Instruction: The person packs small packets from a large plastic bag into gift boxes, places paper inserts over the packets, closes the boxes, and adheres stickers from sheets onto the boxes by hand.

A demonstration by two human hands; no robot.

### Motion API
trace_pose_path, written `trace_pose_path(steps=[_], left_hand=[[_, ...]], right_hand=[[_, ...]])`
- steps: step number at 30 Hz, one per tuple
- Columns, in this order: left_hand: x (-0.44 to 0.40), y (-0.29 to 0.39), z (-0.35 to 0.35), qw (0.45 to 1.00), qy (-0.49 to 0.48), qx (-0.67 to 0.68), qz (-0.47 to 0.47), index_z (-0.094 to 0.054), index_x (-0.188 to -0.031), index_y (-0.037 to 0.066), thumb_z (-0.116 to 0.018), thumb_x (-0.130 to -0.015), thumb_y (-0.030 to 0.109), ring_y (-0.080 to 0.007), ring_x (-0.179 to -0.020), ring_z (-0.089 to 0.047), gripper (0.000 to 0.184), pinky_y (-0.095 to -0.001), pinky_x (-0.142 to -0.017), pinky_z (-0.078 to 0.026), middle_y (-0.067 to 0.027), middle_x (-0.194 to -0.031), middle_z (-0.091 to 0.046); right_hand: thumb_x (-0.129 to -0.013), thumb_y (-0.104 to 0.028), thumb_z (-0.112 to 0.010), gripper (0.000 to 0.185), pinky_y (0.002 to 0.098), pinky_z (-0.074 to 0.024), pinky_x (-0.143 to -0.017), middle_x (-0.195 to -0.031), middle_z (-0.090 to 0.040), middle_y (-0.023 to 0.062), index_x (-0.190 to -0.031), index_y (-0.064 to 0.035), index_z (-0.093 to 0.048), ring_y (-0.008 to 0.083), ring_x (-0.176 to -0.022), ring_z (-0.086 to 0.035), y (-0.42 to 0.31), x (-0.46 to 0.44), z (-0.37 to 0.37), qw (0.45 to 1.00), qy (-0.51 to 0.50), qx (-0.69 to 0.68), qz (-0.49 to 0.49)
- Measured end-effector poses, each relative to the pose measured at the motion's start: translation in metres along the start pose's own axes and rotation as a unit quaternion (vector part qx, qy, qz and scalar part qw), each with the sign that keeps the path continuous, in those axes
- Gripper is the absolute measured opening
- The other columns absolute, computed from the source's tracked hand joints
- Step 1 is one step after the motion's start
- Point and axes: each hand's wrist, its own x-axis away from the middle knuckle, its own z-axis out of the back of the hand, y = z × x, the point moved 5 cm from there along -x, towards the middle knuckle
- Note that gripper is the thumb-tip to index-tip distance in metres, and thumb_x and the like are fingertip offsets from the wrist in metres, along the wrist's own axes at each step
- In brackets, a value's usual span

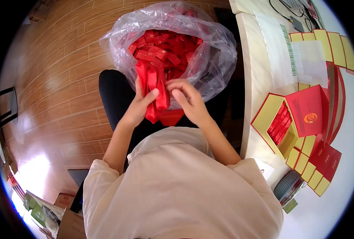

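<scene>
My left hand (138,105) is closed around a bundle of shiny red foil packets (152,81), its thumb lying across them. The packets stand side by side, lengthwise, above my lap. At the bundle's right edge is my right hand (192,102), with its fingers curved, the thumb apart from them and the fingertips against or very near the foil. Just beyond both hands, a large clear plastic bag (221,44) gapes open, with many loose red packets (157,40) inside. Under the bundle, a red surface (171,117) shows partly; I cannot make out what it is.
On the table (253,75) to my right, an open red and gold box (268,129) holds a row of red packets (280,124). Further gold-and-red boxes (330,47), white sheets (272,51) and cables are there too. Cartons (71,223) stand on the floor at lower left.
</scene>
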Motion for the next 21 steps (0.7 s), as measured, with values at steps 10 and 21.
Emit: trace_pose_path(steps=[10,21], left_hand=[[0.05,-0.041,-0.031,0.978,-0.044,-0.202,-0.04,0.016,-0.144,0.003,-0.042,-0.1,0.027,-0.0283,-0.137,-0.025,0.076,-0.0362,-0.111,-0.023,-0.0217,-0.146,-0.02],[0.081,-0.065,-0.008,0.991,-0.072,-0.111,0.013,0.0,-0.143,0.005,-0.037,-0.1,0.039,-0.0279,-0.133,-0.029,0.066,-0.0376,-0.11,-0.025,-0.0203,-0.142,-0.025]], right_hand=[[-0.095,-0.027,-0.056,0.061,0.0256,-0.0406,-0.09,-0.122,-0.048,0.0067,-0.148,-0.0148,-0.028,0.0129,-0.101,-0.047,0.021,0.023,-0.015,0.957,-0.1,-0.122,-0.243],[-0.094,-0.029,-0.056,0.05,0.0298,-0.0371,-0.099,-0.135,-0.046,0.0097,-0.137,-0.0054,-0.042,0.0175,-0.119,-0.046,0.026,0.038,-0.026,0.951,-0.162,-0.134,-0.227]])
